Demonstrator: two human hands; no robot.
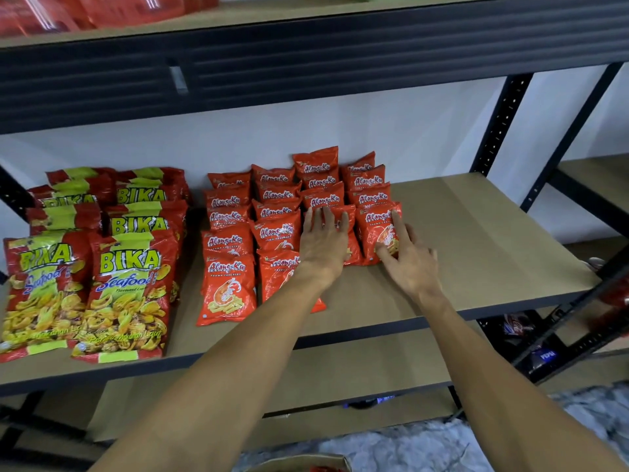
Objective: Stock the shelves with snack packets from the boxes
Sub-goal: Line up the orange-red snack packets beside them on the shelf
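**A:** What lies around the hands?

**B:** At the left end of the shelf board (476, 240), big BIKA bags (127, 294) lie in two files. They overlap like roof tiles from the back edge to the front edge. Mid-board, small orange Alang-Ku packets (228, 287) lie the same way in four files. The two left files come near the front edge, and the two right ones stop about halfway.

**A:** And the hands themselves?

**B:** The left hand (323, 243) lies flat, fingers straight and spread, on the third file's front packet (352, 250), hiding most of it. The right hand (408, 264) touches the fourth file's front packet (376, 229). Its forefinger runs straight up the packet's right side, its thumb is on the lower face, and its other fingers are loosely bent off it. Neither hand grips anything.

**A:** Anything in the way?

**B:** The left forearm crosses the second file's front packet (275, 277). A dark ribbed beam (306, 73) overhangs above.

**A:** Materials?

**B:** The packets are glossy, crinkled and pillow-shaped, with crimped ends. The board is matte tan. A black metal upright (500, 127) has punched holes, and the wall behind is white. Lower right there are dark bottles (541, 356), one marked Pepsi. The marbled grey floor (595, 413) shows below, and a cardboard box rim (306, 459) sits at the view's bottom edge.
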